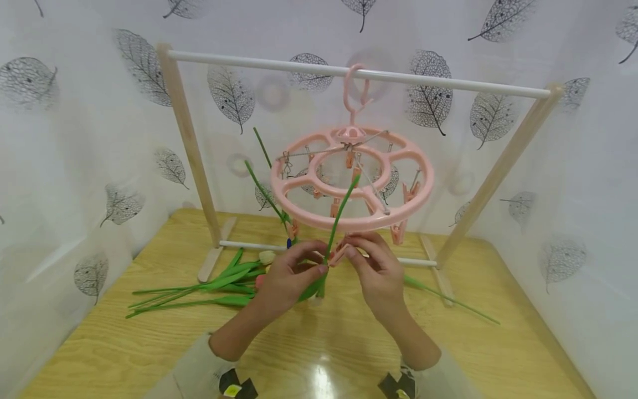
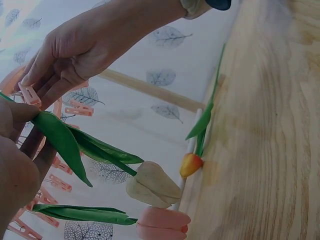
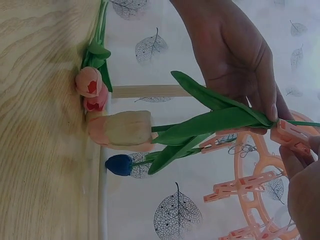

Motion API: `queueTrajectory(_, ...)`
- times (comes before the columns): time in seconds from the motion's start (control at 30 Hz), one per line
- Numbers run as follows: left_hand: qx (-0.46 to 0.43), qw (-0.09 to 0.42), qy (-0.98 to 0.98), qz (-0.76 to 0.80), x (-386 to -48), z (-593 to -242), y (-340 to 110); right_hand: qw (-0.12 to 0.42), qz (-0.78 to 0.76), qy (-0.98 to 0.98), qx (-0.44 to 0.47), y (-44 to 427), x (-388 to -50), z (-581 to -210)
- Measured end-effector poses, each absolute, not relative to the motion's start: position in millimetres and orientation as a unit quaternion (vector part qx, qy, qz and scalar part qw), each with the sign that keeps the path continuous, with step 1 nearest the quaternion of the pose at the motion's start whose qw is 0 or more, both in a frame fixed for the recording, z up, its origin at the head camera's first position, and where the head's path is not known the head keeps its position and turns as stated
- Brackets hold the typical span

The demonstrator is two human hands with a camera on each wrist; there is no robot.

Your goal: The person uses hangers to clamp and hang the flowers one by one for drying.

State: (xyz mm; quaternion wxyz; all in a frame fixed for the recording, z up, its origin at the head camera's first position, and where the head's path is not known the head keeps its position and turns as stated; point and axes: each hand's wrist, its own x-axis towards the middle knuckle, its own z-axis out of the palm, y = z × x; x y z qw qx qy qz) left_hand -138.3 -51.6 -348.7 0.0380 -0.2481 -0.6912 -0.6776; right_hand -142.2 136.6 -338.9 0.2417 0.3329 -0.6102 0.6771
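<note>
My left hand (image 1: 285,281) pinches the green stem of a white tulip (image 2: 152,185), which hangs head down with its stem end pointing up past the hanger's rim. My right hand (image 1: 380,276) grips a pink clothespin (image 3: 291,136) between thumb and fingers, right at that stem. Whether the clothespin's jaws hold the stem is unclear. Both hands are just under the front edge of a round pink clip hanger (image 1: 359,224). Upside down from the hanger, a pink tulip (image 2: 162,223) and a blue tulip (image 3: 119,165) are also seen.
The hanger hooks over a white rod (image 1: 249,62) on a wooden frame (image 1: 186,133). Several tulips (image 1: 219,282) lie on the table (image 1: 149,354) at left. An orange-yellow tulip (image 2: 191,165) lies at right. Other clothespins (image 1: 397,233) dangle round the ring.
</note>
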Motion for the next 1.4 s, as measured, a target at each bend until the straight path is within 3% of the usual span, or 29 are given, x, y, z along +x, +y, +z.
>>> queueTrajectory(0.53,-0.286,0.058,-0.683,-0.67,-138.7,-353.4,-49.9,0.227,0.681,-0.617,0.324,135.3,-140.3,-339.0)
queueTrajectory(1.1,-0.265,0.045,-0.691,-0.671,-139.1,-356.6,-50.2,0.201,0.672,-0.651,0.289,137.5,-142.0,-339.1)
queueTrajectory(1.27,-0.244,0.07,-0.692,-0.676,-140.9,-355.4,-52.0,0.197,0.677,-0.649,0.287,137.9,-143.7,-341.2)
queueTrajectory(1.4,-0.238,0.122,-0.685,-0.678,-143.5,-352.1,-54.0,0.2,0.673,-0.649,0.292,138.4,-145.9,-342.6)
